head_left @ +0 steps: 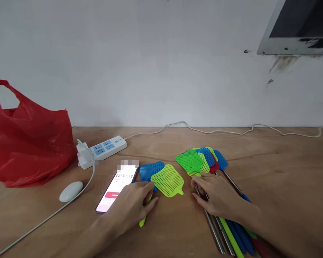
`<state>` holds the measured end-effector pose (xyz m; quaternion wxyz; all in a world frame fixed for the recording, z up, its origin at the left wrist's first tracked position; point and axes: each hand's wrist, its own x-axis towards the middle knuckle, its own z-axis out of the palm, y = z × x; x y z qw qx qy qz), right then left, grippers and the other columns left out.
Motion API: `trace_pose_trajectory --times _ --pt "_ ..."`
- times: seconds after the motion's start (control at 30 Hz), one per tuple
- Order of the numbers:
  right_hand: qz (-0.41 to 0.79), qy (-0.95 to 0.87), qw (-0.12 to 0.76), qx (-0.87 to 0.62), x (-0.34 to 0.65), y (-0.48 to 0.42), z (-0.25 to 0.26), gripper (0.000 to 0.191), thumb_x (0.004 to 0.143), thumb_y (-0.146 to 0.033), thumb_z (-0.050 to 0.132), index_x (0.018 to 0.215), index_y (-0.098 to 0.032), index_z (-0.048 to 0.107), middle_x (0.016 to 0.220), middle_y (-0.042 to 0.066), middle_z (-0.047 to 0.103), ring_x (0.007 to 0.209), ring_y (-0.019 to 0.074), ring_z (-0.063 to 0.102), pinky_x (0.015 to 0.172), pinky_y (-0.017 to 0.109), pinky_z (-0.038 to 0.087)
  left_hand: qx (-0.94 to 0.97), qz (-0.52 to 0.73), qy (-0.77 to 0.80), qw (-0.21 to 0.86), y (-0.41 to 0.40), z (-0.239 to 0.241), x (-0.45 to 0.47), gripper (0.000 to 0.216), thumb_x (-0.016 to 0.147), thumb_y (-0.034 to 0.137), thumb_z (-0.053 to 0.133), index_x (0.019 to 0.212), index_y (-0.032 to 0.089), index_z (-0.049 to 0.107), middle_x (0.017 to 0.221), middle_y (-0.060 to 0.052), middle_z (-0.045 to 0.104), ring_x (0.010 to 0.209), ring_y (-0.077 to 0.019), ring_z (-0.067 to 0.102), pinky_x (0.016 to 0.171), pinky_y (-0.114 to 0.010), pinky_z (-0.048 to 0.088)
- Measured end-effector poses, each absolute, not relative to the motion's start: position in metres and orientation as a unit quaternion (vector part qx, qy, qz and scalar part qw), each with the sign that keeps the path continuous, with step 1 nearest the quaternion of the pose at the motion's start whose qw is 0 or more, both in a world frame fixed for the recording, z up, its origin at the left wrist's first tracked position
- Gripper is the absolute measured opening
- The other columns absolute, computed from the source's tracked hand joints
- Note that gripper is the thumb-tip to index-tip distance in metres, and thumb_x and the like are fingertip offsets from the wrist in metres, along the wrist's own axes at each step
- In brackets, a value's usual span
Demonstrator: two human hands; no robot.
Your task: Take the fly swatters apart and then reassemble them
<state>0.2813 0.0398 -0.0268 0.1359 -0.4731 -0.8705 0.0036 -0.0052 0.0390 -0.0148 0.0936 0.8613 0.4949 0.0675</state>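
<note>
On the desk (172, 229), rod-fitted swatters (204, 157) lay gathered beneath curled right fingers (199, 182), grip unclear, while a yellow head (167, 180) lay rodless and left fingers (147, 187) clasped a yellow-green handle (142, 221).

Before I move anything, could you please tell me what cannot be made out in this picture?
Head view:
Red bag: contents hidden by its sides.
Phone: top blurred by pixelation.
Left yellow handle: partly covered by the left hand.
Right yellow handle: lower end cut off by the bottom edge.
Wall panel: cut off by top and right edges.
</note>
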Motion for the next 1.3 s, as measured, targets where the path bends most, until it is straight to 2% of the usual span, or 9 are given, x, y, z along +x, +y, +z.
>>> trace_pose_trajectory --times 0.17,0.3,0.47,0.67,0.8,0.93,1.1,1.3 --pt "0.021 -0.862 0.148 -0.485 0.280 0.040 -0.026 0.015 0.078 -0.013 0.057 0.090 -0.023 0.058 0.076 0.000 0.062 0.072 0.0189 0.056 0.065 0.031 0.028 0.865 0.030 0.496 0.065 0.038 -0.014 -0.006 0.024 0.091 0.024 0.049 0.068 0.022 0.041 0.059 0.002 0.053 0.054 -0.0169 0.050 0.053 -0.030 0.018" --pt "0.038 -0.855 0.154 -0.493 0.279 0.040 -0.026 0.012 0.078 -0.014 0.057 0.087 -0.022 0.058 0.074 -0.001 0.062 0.070 0.0182 0.056 0.063 0.030 0.028 0.871 0.035 0.486 0.066 0.037 -0.014 -0.007 0.021 0.084 0.018 0.050 0.066 0.022 0.039 0.057 0.003 0.052 0.053 -0.0163 0.050 0.052 -0.030 0.017" --pt "0.050 -0.861 0.177 -0.474 0.282 0.041 -0.025 0.007 0.083 -0.016 0.055 0.085 -0.023 0.056 0.070 -0.002 0.060 0.070 0.0177 0.057 0.063 0.030 0.029 0.886 0.071 0.453 0.069 0.036 -0.018 -0.009 0.023 0.083 0.016 0.048 0.064 0.022 0.035 0.055 0.005 0.046 0.050 -0.0141 0.045 0.052 -0.030 0.018" --pt "0.041 -0.859 0.173 -0.480 0.291 0.043 -0.021 0.014 0.077 -0.014 0.056 0.087 -0.022 0.057 0.076 0.000 0.063 0.074 0.0195 0.058 0.066 0.031 0.032 0.899 0.085 0.425 0.068 0.036 -0.019 -0.010 0.023 0.080 0.015 0.048 0.064 0.022 0.033 0.056 0.005 0.045 0.049 -0.0134 0.038 0.051 -0.031 0.017" --pt "0.049 -0.867 0.155 -0.471 0.291 0.042 -0.020 0.016 0.077 -0.014 0.057 0.090 -0.023 0.059 0.072 -0.001 0.063 0.075 0.0201 0.059 0.067 0.032 0.032 0.903 0.072 0.417 0.070 0.036 -0.017 -0.008 0.023 0.077 0.013 0.049 0.064 0.022 0.032 0.056 0.005 0.043 0.049 -0.0130 0.034 0.051 -0.030 0.016" --pt "0.047 -0.873 0.147 -0.463 0.287 0.038 -0.019 0.010 0.081 -0.018 0.060 0.089 -0.024 0.058 0.070 -0.002 0.063 0.078 0.0210 0.059 0.067 0.033 0.030 0.907 0.075 0.406 0.083 0.036 -0.016 -0.007 0.024 0.079 0.012 0.049 0.064 0.022 0.033 0.056 0.005 0.043 0.048 -0.0127 0.034 0.050 -0.030 0.016" --pt "0.036 -0.868 0.148 -0.472 0.283 0.033 -0.022 0.012 0.078 -0.020 0.062 0.088 -0.024 0.057 0.072 -0.002 0.061 0.074 0.0204 0.057 0.066 0.032 0.029 0.911 0.077 0.397 0.087 0.035 -0.020 -0.007 0.024 0.082 0.014 0.049 0.065 0.022 0.034 0.057 0.005 0.044 0.050 -0.0129 0.037 0.050 -0.031 0.017" --pt "0.048 -0.850 0.145 -0.503 0.281 0.032 -0.027 0.027 0.072 -0.014 0.059 0.098 -0.023 0.057 0.075 -0.001 0.060 0.072 0.0205 0.056 0.063 0.030 0.030 0.903 0.106 0.397 0.127 0.034 -0.022 -0.006 0.028 0.090 0.022 0.050 0.067 0.022 0.036 0.061 0.005 0.048 0.053 -0.0127 0.039 0.051 -0.030 0.021"
